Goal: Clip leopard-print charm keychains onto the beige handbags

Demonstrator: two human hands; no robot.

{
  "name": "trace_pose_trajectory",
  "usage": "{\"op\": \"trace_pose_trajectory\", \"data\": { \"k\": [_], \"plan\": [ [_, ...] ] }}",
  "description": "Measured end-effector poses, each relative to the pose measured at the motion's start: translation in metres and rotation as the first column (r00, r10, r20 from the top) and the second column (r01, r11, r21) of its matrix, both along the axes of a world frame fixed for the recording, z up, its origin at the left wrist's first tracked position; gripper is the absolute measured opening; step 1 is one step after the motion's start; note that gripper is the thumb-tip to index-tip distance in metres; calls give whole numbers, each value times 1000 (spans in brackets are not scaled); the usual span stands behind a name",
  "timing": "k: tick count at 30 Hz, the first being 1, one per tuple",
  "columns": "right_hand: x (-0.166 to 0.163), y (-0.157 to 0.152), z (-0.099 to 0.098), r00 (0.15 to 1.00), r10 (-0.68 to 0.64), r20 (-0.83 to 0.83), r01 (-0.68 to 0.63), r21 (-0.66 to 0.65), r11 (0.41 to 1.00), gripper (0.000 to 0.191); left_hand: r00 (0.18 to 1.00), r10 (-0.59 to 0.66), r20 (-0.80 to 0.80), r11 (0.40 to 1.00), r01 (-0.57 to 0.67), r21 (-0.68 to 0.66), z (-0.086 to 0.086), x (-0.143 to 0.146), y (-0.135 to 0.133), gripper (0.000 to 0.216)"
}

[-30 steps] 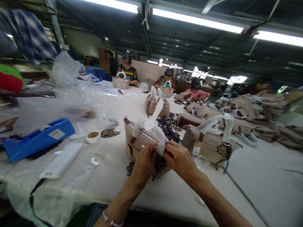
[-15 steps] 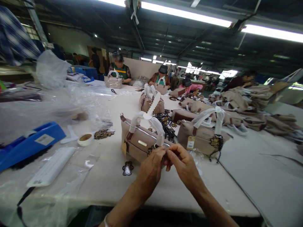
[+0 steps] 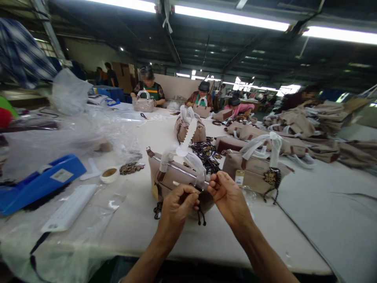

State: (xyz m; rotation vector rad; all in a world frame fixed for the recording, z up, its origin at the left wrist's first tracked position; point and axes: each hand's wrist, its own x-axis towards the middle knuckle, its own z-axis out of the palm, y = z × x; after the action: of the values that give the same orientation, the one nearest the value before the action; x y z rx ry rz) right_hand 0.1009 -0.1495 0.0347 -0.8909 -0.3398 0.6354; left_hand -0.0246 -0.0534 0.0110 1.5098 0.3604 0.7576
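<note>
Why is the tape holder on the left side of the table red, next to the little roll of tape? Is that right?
Not quite. The tape holder is blue, not red, as the head view shows. The rest holds: it lies on the left side of the table, with the little roll of tape just to its right.

The bag (image 3: 173, 179) is a beige handbag with brown trim, standing upright on the table near its front edge; its two handles are wrapped in white paper and arch over the top; a metal zip line runs along its upper edge. A dark cord (image 3: 200, 215) hangs down its front, ends dangling.
</note>
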Motion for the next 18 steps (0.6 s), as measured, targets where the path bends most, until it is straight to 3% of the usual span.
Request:
{"op": "trace_pose_trajectory", "data": {
  "k": [4,8,10,13,15,18],
  "plan": [
    [1,-3,-4,993,3,122,-4,4,1000,22,996,-79,45,977,87,-196,2,1,3,24],
    [-10,-12,-7,930,62,363,-12,-139,990,18,986,-154,63,936,166,-312,-9,5,8,29],
    [-18,-15,-5,816,107,568,36,-235,971,12,981,-175,79,919,192,-346,-13,6,10,30],
    [-26,-15,-1,552,127,824,185,-269,945,8,977,-178,114,912,207,-353,-17,6,12,26],
    [-28,-14,2,423,113,899,267,-243,932,10,973,-187,133,902,224,-370,-19,5,13,25],
    [-29,-13,2,319,96,943,348,-211,913,11,970,-201,140,881,241,-407,-22,4,14,26]
  ]
}}
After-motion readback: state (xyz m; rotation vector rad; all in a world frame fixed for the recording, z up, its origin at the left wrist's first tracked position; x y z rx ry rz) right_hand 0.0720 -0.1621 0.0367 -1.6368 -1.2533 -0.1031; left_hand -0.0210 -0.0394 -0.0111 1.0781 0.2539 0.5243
